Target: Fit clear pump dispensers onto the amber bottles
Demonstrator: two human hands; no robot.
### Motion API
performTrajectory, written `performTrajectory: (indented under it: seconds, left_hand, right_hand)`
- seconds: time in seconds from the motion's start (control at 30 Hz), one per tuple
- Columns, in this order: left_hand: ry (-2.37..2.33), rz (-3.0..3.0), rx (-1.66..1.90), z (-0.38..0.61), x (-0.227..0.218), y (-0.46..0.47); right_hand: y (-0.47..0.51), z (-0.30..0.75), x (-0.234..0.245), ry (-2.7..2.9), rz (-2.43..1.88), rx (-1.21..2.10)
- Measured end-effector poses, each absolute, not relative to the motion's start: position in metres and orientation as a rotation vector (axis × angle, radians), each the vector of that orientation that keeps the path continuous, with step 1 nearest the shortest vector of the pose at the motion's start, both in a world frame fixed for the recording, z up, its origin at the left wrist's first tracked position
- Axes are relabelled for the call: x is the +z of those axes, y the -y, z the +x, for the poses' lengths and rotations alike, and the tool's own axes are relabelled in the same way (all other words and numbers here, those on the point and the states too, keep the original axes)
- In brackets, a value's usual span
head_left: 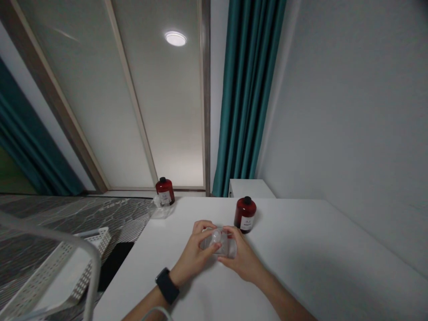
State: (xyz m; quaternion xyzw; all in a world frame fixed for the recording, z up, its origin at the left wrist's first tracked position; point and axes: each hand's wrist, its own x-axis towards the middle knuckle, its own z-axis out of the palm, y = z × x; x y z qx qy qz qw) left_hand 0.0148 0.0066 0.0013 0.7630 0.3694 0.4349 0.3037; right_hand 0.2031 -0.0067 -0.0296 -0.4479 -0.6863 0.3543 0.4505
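Clear plastic cylindrical container gripped between left hand and right hand, fingers closed round either end, long axis crosswise over white tabletop.

At a white table, a person's left hand and right hand held a clear plastic container between them, a black watch on the left wrist. A dark red bottle with a white label stood just beyond the hands. A second red bottle stood at the table's far corner, beside a clear plastic bag.
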Motion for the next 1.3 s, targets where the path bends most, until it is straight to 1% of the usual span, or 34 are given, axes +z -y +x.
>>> performTrajectory:
  seconds: [0.27, 0.53, 0.73, 1.1, 1.3]
  left_hand:
    - [-1.082, 1.994, 1.179, 0.016, -0.001, -0.011]
    - [-0.901, 2.068, 1.056, 0.007, 0.009, -0.013]
    - [-0.905, 1.972, 1.105, 0.010, 0.003, -0.013]
    - [-0.830, 2.054, 0.929, 0.000, 0.004, -0.020]
    - [-0.829, 1.991, 0.972, 0.002, 0.000, -0.019]
  right_hand:
    - [0.009, 0.200, -0.027, 1.686, -1.150, 0.871]
    - [0.008, 0.207, -0.026, 1.696, -1.119, 0.935]
    - [0.010, 0.206, -0.020, 1.731, -1.158, 0.921]
    - [0.010, 0.213, -0.014, 1.800, -1.143, 0.930]
    - [0.007, 0.216, -0.017, 1.854, -1.165, 0.895]
